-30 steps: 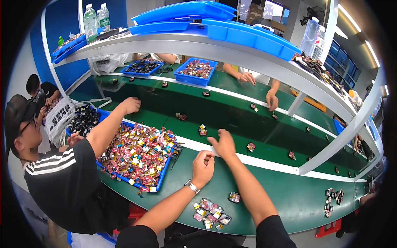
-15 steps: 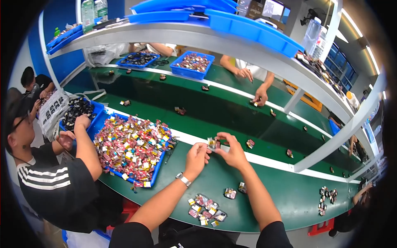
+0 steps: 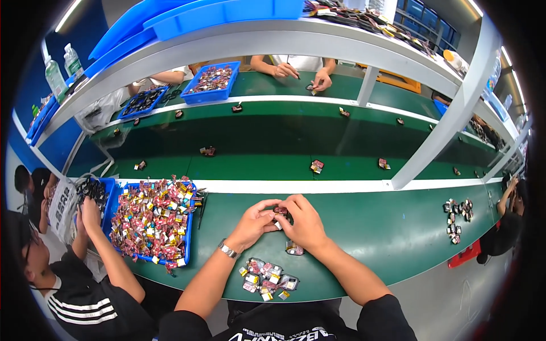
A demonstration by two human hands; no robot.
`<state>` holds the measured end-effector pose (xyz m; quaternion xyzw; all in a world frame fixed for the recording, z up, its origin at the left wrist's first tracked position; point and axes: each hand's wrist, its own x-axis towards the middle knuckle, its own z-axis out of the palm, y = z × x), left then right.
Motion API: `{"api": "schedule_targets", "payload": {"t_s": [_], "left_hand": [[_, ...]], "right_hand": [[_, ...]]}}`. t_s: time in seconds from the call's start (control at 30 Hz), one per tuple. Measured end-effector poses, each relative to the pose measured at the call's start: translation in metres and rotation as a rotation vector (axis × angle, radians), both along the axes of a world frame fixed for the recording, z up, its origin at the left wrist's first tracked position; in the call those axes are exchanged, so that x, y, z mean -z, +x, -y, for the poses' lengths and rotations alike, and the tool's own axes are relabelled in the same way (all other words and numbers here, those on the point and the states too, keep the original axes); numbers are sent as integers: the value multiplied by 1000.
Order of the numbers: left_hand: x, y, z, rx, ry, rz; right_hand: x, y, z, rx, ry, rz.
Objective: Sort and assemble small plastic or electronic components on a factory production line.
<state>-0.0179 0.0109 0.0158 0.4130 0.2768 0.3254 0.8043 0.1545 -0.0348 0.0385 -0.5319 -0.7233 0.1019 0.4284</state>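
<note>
My left hand [image 3: 253, 223] and my right hand [image 3: 303, 225] meet over the green bench, fingers pinched together around a small electronic module [image 3: 280, 210]. Reddish circuit board and a pale part show between the fingertips; the rest of it is hidden. Just below my right hand lies a similar module [image 3: 294, 248]. Closer to my body sits a group of several modules [image 3: 267, 277] with red boards, yellow-and-white pieces and dark housings. To the left of my hands is a blue tray [image 3: 188, 241] heaped with red, white and yellow circuit pieces.
Beyond a white rail [image 3: 318, 186], single modules lie on the green conveyor [image 3: 261, 165]. A slanted grey post [image 3: 435, 119] supports the overhead shelf [image 3: 239, 37]. More modules [image 3: 456, 219] lie at far right. One person [image 3: 85, 273] works at left, another [image 3: 290, 65] across the belt.
The view has turned. My hands have come closer together and nearer my body, both still on a module. Beside the group, one loose module shows where two showed before.
</note>
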Motion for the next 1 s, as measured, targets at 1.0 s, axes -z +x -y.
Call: {"api": "schedule_targets", "payload": {"t_s": [1.0], "left_hand": [[3, -1, 1, 24, 62, 6]], "right_hand": [[3, 22, -7, -219, -121, -63]]}}
